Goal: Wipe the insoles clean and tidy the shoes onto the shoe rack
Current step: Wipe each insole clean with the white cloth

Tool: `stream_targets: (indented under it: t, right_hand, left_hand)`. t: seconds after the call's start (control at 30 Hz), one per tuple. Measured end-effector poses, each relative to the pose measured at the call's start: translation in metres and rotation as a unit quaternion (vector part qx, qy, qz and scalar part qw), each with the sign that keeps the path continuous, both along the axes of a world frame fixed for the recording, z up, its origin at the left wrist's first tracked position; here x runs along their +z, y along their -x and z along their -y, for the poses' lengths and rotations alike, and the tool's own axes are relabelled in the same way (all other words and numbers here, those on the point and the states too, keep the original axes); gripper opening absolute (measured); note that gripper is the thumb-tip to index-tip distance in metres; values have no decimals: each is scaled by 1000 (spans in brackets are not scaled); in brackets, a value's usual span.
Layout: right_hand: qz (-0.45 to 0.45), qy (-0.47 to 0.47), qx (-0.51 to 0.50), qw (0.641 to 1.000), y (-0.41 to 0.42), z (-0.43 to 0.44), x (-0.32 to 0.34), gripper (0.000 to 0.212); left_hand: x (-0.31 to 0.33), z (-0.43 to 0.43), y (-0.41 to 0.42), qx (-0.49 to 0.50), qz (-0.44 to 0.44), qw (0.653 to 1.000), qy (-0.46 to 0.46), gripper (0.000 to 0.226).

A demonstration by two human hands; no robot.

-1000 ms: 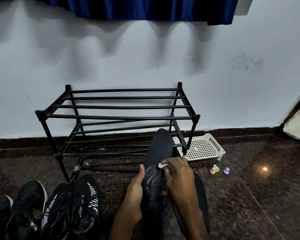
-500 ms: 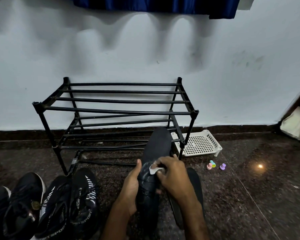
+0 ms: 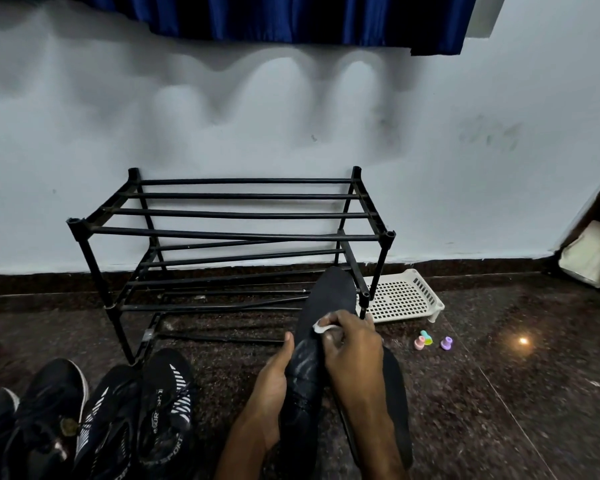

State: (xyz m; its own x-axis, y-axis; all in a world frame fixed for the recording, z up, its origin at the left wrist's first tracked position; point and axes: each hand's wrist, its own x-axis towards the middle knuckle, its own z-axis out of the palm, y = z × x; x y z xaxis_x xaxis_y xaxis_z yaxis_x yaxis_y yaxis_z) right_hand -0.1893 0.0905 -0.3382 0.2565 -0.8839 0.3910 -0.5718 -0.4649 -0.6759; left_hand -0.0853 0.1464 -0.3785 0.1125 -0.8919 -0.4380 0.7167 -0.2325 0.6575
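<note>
Higher up the insole [image 3: 329, 292] now, right fingers [image 3: 342, 319] pinch the wipe [image 3: 323, 328] against it.

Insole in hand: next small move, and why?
Probably slide the white wipe up toward the far end of the insole. The right hand pinches it mid-length; wet streaks show only below it, the far half looks matte, and the left hand grips its edge.

White wall [image 3: 465, 202], grey smudges at right. Blue curtain [image 3: 291, 19] hem along top. Dark skirting [image 3: 32, 282] at wall foot. Dark speckled glossy floor [image 3: 516, 410], small light spot [image 3: 523, 341] reflected at right. White perforated tray [image 3: 402, 296] on floor beside wall.
</note>
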Motion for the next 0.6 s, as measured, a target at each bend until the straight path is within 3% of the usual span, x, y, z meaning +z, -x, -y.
stream_targets:
  t: [0.13,0.3,0.43,0.6]
  right_hand:
    - [-51,-33,79,995,2,-2,2,24]
    - [-15,-5,4,1000,2,-1,6,25]
    - [-42,-50,114,991,1,-4,6,20]
    - [-31,-10,20,999,6,2,8,22]
  left_hand:
    - [1,-2,-2,15,-18,1000,5,60]
    - [2,-1,0,7,-17,1000,12,59]
    - [-4,0,-6,27,-20,999,0,63]
    - [-7,4,-10,6,-32,999,-3,72]
